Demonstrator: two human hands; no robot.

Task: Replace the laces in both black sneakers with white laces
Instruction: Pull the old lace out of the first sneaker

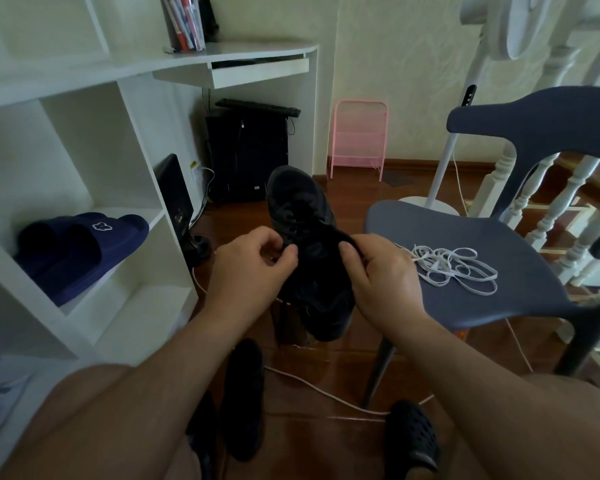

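I hold a black sneaker [302, 216] up in front of me, toe pointing away. My left hand [253, 268] pinches something dark at the sneaker's lace area, apparently its black lace. My right hand [381, 275] grips the sneaker's collar on the right side. A tangle of white laces [454, 268] lies on the seat of the blue-grey chair [465, 299] just right of my right hand. The second black sneaker [243, 396] lies on the wooden floor between my legs.
A white shelf unit [94, 188] stands to the left, with navy slippers [80, 251] in one compartment. A computer tower [246, 157] sits under the desk ahead. White cables [326, 393] run across the floor. My right foot wears a black clog [413, 434]. A fan stand [444, 157] and banister are at the right.
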